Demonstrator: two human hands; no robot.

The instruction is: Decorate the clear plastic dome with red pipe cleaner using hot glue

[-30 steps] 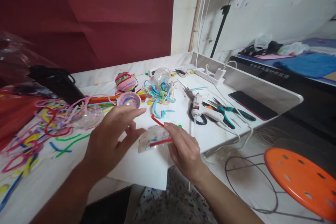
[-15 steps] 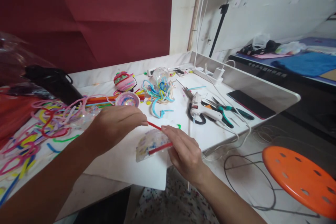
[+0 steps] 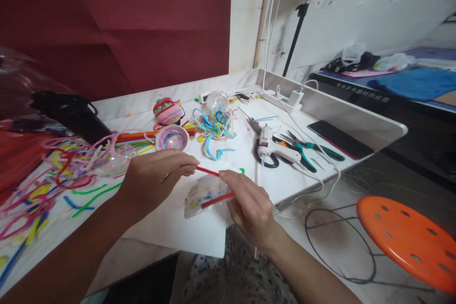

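Note:
My left hand (image 3: 155, 178) is closed, its fingertips pinching one end of a red pipe cleaner (image 3: 207, 171). From there the pipe cleaner runs taut to the fingers of my right hand (image 3: 251, 204). That hand is closed on a clear plastic half-ball (image 3: 199, 194) with bits of colour on it, tilted above a white sheet (image 3: 192, 235). A red strip (image 3: 217, 199) lies along the half-ball's lower edge; my right fingers hide whether it joins the stretched part. Behind my left hand stands a pink-rimmed bowl-like half-ball (image 3: 172, 138).
Loose pipe cleaners (image 3: 64, 166) cover the table's left side. A pink wrapped ball (image 3: 167, 111) and a blue pipe-cleaner bundle (image 3: 217, 126) sit at the back. On the right lie a glue gun (image 3: 276, 147), pliers (image 3: 302, 149) and a phone (image 3: 340, 139). An orange stool (image 3: 409, 242) stands beyond.
My left hand has shifted slightly left and its fingers have straightened a little, still pinching the red pipe cleaner. My right hand and the half-ball have hardly moved.

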